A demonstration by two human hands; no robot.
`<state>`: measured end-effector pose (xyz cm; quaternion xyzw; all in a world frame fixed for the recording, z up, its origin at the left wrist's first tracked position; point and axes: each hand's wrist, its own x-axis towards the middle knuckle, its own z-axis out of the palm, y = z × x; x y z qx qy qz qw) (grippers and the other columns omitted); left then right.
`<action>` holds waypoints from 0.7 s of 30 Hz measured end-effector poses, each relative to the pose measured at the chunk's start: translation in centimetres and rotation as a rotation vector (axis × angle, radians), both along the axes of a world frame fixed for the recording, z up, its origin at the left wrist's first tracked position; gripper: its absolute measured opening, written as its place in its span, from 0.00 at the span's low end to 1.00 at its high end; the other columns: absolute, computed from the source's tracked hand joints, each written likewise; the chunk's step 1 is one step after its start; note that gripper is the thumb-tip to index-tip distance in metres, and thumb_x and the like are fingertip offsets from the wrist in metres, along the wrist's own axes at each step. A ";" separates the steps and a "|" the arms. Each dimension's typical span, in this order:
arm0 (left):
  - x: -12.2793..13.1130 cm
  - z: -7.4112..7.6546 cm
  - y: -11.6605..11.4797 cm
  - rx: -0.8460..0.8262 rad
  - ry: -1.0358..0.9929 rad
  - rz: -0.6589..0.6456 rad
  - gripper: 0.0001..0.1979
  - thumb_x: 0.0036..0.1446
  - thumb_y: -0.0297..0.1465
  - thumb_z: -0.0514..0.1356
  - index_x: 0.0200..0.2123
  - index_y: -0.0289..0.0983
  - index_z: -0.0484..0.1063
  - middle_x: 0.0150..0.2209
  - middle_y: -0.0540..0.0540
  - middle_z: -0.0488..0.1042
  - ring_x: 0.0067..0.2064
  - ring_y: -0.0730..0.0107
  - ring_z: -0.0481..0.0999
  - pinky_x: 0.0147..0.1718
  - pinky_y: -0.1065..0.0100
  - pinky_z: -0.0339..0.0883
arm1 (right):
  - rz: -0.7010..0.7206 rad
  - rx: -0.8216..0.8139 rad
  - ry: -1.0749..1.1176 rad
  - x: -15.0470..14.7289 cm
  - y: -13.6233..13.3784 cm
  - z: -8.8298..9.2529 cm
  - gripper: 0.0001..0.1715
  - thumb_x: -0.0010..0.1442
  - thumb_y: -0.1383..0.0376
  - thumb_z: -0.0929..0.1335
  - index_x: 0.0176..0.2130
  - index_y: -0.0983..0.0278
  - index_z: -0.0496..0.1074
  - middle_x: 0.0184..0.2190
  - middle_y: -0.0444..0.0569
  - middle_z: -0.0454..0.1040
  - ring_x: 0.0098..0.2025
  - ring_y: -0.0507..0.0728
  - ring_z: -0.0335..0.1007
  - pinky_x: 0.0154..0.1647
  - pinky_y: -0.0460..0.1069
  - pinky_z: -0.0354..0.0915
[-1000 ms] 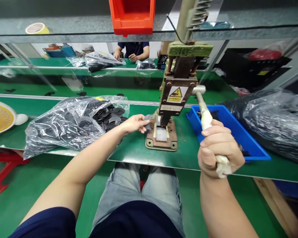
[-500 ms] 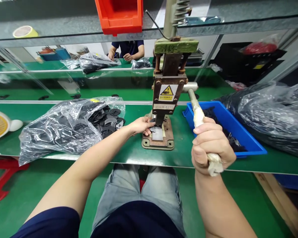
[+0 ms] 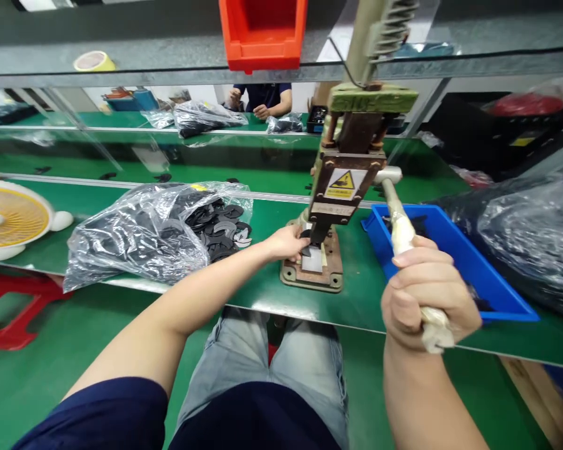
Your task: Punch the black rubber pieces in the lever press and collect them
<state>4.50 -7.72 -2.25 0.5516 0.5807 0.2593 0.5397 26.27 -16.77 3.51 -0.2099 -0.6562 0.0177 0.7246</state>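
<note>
Black part (image 3: 306,251) pinched in left hand (image 3: 286,242) needs squaring under the press (image 3: 342,187) beyond its fingertips; right hand (image 3: 426,297) clenches lever (image 3: 396,215).

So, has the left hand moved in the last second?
Yes. The left hand slid right, from beside the press base to over it.
</note>
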 end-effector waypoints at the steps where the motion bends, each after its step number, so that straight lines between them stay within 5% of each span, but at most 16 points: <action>1: 0.0 -0.3 -0.6 0.051 -0.017 0.006 0.14 0.62 0.35 0.66 0.46 0.37 0.69 0.21 0.53 0.73 0.18 0.72 0.72 0.20 0.72 0.64 | 0.000 -0.003 -0.002 0.0 0.0 0.0 0.13 0.50 0.64 0.73 0.22 0.59 0.66 0.22 0.38 0.71 0.33 0.57 0.74 0.53 0.70 0.71; 6: -3.0 -1.5 -3.3 0.363 0.018 -0.177 0.14 0.66 0.36 0.61 0.52 0.37 0.73 0.39 0.46 0.80 0.32 0.72 0.78 0.31 0.71 0.71 | -0.020 0.007 0.035 -0.2 0.4 0.0 0.18 0.52 0.59 0.74 0.20 0.58 0.65 0.19 0.39 0.69 0.31 0.57 0.73 0.50 0.70 0.73; 10: -10.4 -0.3 -3.0 0.616 0.548 -0.158 0.14 0.66 0.36 0.61 0.50 0.38 0.79 0.48 0.42 0.79 0.44 0.64 0.79 0.48 0.64 0.73 | -0.026 0.040 0.057 -0.4 0.8 0.0 0.22 0.52 0.58 0.75 0.19 0.60 0.61 0.19 0.39 0.68 0.29 0.57 0.73 0.48 0.70 0.72; 15: -18.4 0.7 -1.0 0.490 1.036 -0.204 0.19 0.60 0.41 0.66 0.52 0.41 0.79 0.53 0.41 0.74 0.58 0.52 0.75 0.59 0.59 0.68 | -0.007 0.084 0.082 -0.5 1.2 -0.2 0.24 0.51 0.59 0.75 0.18 0.61 0.59 0.18 0.39 0.68 0.29 0.56 0.72 0.48 0.68 0.72; 21: -19.0 -0.3 -0.2 0.457 1.143 -0.334 0.22 0.56 0.42 0.68 0.52 0.40 0.79 0.55 0.39 0.72 0.57 0.50 0.73 0.57 0.58 0.68 | -0.023 0.077 0.092 -0.5 1.3 -0.4 0.25 0.51 0.56 0.75 0.18 0.61 0.59 0.18 0.38 0.67 0.28 0.55 0.73 0.49 0.67 0.73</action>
